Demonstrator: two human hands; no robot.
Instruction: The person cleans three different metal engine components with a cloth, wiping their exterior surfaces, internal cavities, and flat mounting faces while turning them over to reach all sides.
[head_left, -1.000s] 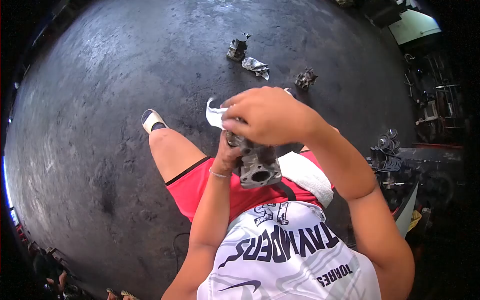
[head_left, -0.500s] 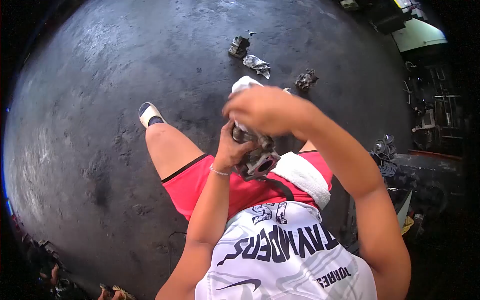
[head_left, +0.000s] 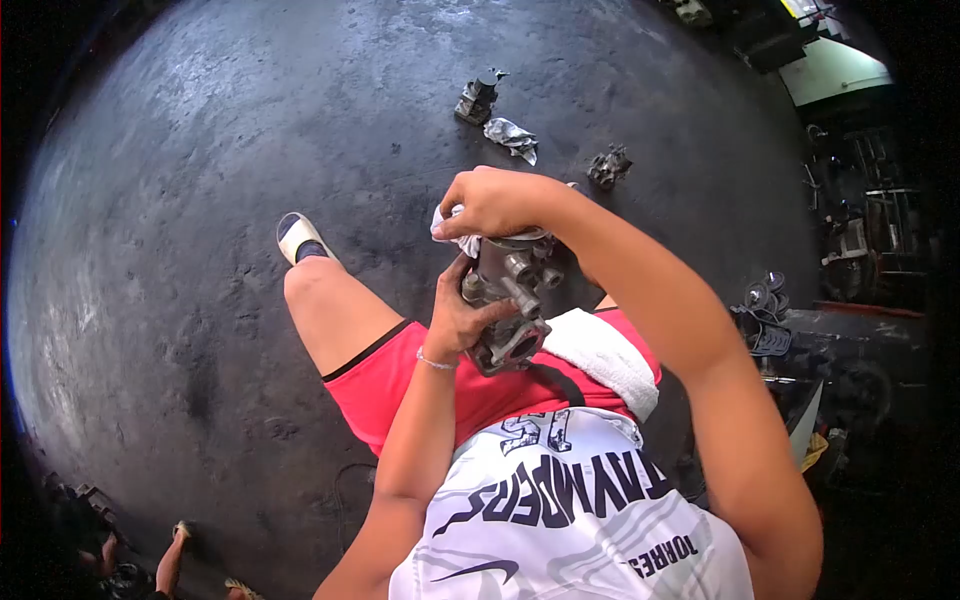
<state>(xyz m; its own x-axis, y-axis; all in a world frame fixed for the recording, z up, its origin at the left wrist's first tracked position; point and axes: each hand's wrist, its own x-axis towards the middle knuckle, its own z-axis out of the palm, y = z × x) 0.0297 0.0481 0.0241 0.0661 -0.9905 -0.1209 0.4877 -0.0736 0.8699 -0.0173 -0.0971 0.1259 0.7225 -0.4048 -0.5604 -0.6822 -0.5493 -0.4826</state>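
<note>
My left hand (head_left: 460, 315) is closed around a grey metal carburetor (head_left: 515, 290), holding it above my lap with a round port facing towards me. My right hand (head_left: 492, 205) grips a bunched white rag (head_left: 452, 222) against the carburetor's far end. Part of the rag and the top of the metal body are hidden behind that hand. A folded white towel (head_left: 605, 360) lies over my right thigh.
On the dark floor ahead are a metal part (head_left: 477, 100), a stained crumpled cloth (head_left: 512, 138) and a smaller metal piece (head_left: 608, 166). Tools and racks (head_left: 850, 210) line the right side. At lower left, another person's leg (head_left: 172, 560) shows.
My right hand has come down and slightly left with the rag, exposing more of the carburetor. The metal body is turned a little and sits slightly lower.
</note>
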